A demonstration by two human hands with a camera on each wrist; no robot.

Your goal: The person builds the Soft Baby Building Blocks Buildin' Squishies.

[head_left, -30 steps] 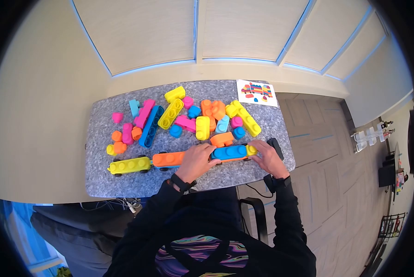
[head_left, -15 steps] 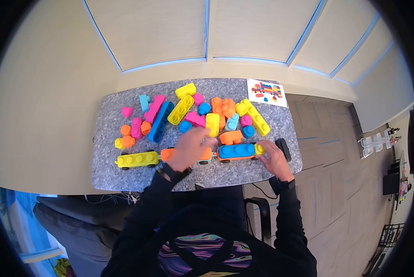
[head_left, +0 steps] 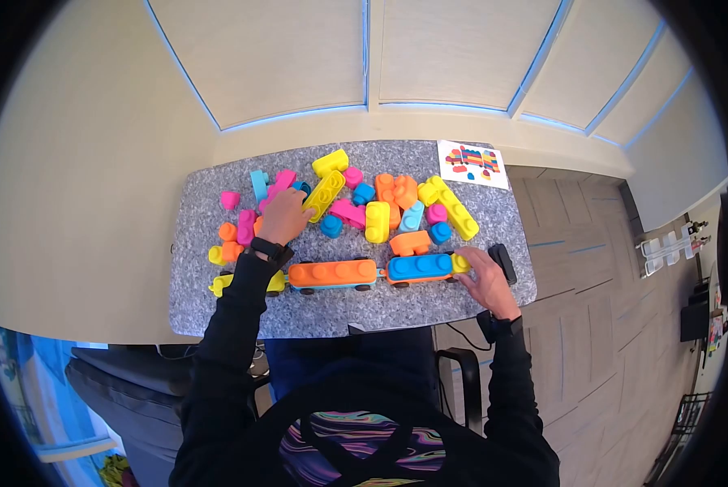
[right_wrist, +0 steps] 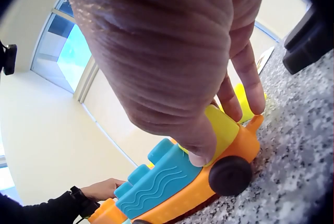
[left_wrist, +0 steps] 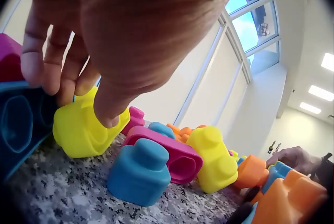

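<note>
Reaching over the loose blocks, the left hand [head_left: 285, 216] covers much of a long blue block [head_left: 302, 187]. In the left wrist view, the left hand [left_wrist: 130, 36] has its thumb at a long yellow block [left_wrist: 81, 130] and its loosely bent fingers at the hollow blue block [left_wrist: 15, 125]. The right hand [head_left: 491, 284] pinches a small yellow block [head_left: 460, 264] at the right end of a wheeled orange car, beside a blue block [head_left: 420, 266]. Up close, the right thumb presses that yellow block [right_wrist: 222, 130] above the orange base [right_wrist: 182, 200].
An orange-topped wheeled car [head_left: 332, 272] and a yellow one [head_left: 276, 282] stand in line to the left, partly behind the left forearm. Loose blocks, including a yellow one [head_left: 377, 222], lie behind. A picture sheet [head_left: 473, 165] and a black object [head_left: 502, 264] are at the right.
The left hand has left the blue block on the right car and moved back and left to the loose blocks. The right hand stays at the small yellow block.
</note>
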